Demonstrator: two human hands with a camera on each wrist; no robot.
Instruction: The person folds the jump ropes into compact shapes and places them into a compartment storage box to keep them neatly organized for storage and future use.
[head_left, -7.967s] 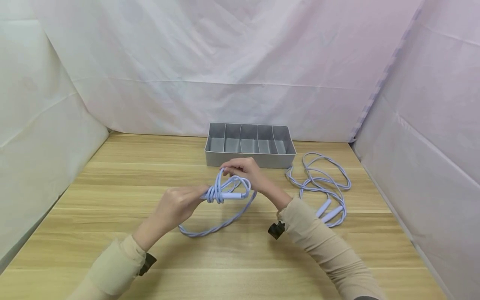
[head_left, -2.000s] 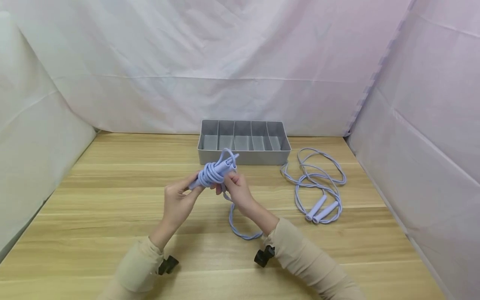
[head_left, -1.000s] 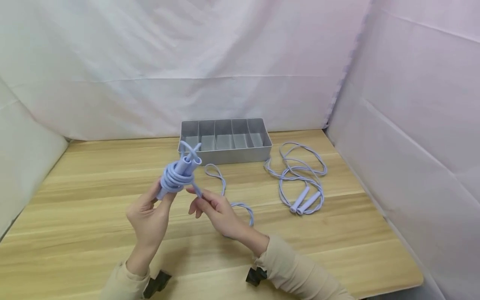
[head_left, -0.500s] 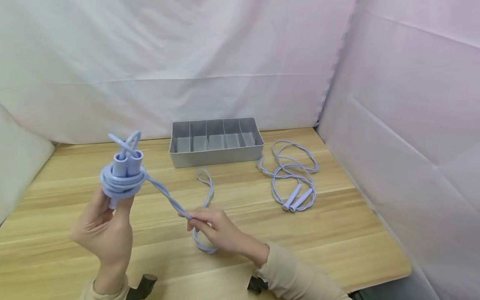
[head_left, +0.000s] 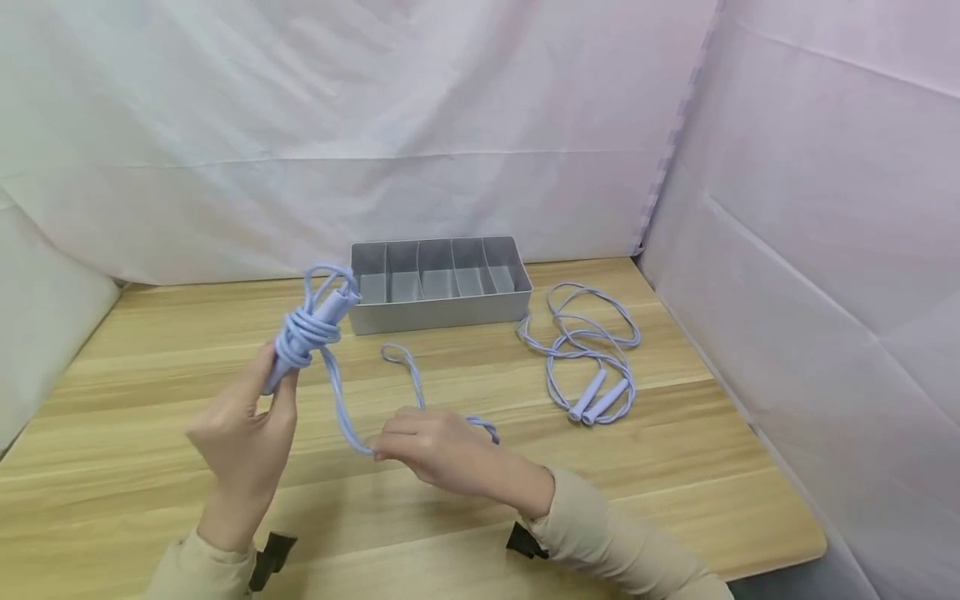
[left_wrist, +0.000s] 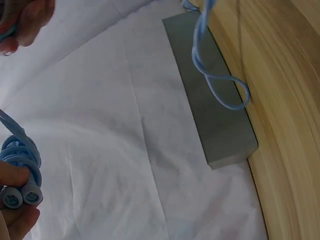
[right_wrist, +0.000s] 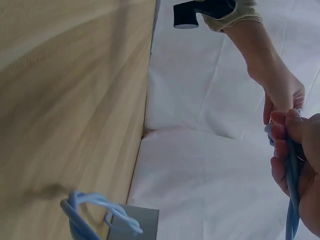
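In the head view my left hand (head_left: 247, 433) grips a light blue jump rope (head_left: 303, 333) by the lower ends of its two handles, held up above the table and tilted to the right. Several turns of doubled cord wrap the handles, and a small loop of cord rises at their tops. From the wrap a strand runs to my right hand (head_left: 442, 450), which pinches it in the middle. Beyond that hand the twisted tail (head_left: 414, 379) ends in a loop. In the right wrist view the cord (right_wrist: 292, 185) passes through the right fingers.
A grey tray (head_left: 442, 315) with several compartments stands at the back of the wooden table (head_left: 187, 350). Right of it lies a second light blue jump rope (head_left: 587, 396), loosely looped with its handles side by side. White cloth walls (head_left: 375, 125) enclose the back and sides.
Over the earlier frames more cord has been wound round the handles, and the bundle moved left. Since half a second ago it has tipped rightward, and the strand between the hands has slackened.
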